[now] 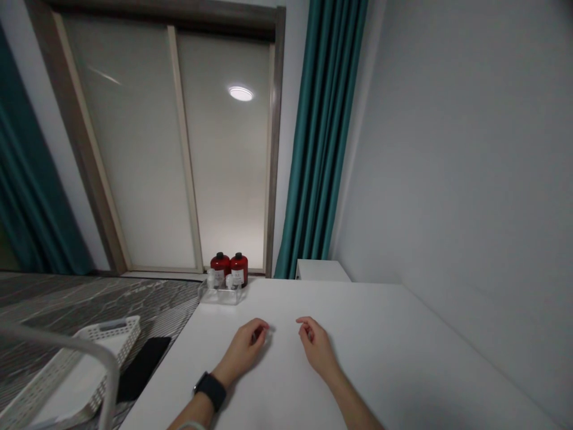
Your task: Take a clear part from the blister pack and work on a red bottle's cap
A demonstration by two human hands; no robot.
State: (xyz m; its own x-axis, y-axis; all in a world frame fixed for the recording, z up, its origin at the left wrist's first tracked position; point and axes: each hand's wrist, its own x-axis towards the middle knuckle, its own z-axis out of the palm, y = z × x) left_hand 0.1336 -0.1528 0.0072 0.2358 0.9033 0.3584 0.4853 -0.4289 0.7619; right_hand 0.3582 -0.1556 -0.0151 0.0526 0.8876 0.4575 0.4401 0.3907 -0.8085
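My left hand (246,347) rests on the white table (367,334), with a dark watch (210,390) on its wrist. Its fingers are loosely curled, a gap shows between thumb and fingers, and I see nothing held. To its right, apart from it, my right hand (317,347) is over the table with the index finger stretched inward and the thumb apart from it. Nothing shows in that hand either. Beyond my left hand, at the table's far left corner, a clear tray (221,297) holds small clear-and-white items. Two red bottles (220,264) with black caps stand right behind it.
Left of the table and lower are a white perforated basket (67,373) and a black flat object (142,367). A pale curved bar (105,358) crosses the lower left. A white cabinet (322,270) stands past the far edge; a wall (470,179) borders the right.
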